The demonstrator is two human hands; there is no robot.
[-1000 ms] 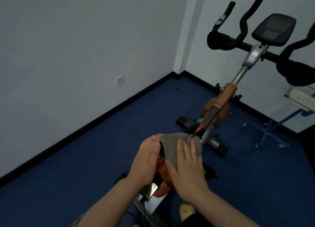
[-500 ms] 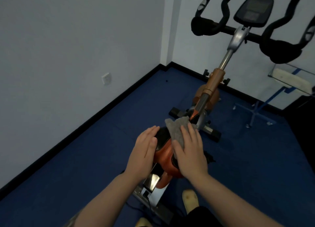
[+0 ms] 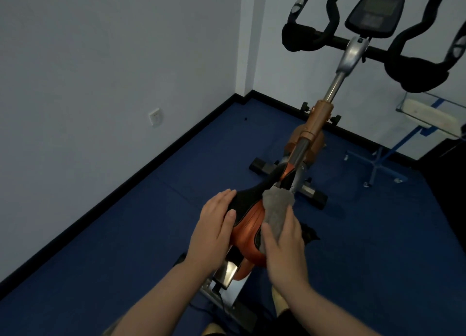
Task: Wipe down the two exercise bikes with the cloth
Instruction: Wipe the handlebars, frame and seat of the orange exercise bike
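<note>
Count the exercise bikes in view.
1. The bike stands mid-frame, its saddle between both hands, its handlebars at upper right. The task names two bikes; the second is out of view.

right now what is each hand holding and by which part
The right hand holds the grey cloth by its near end, pressing it on the saddle. The left hand rests flat on the saddle's left side, gripping nothing.
</note>
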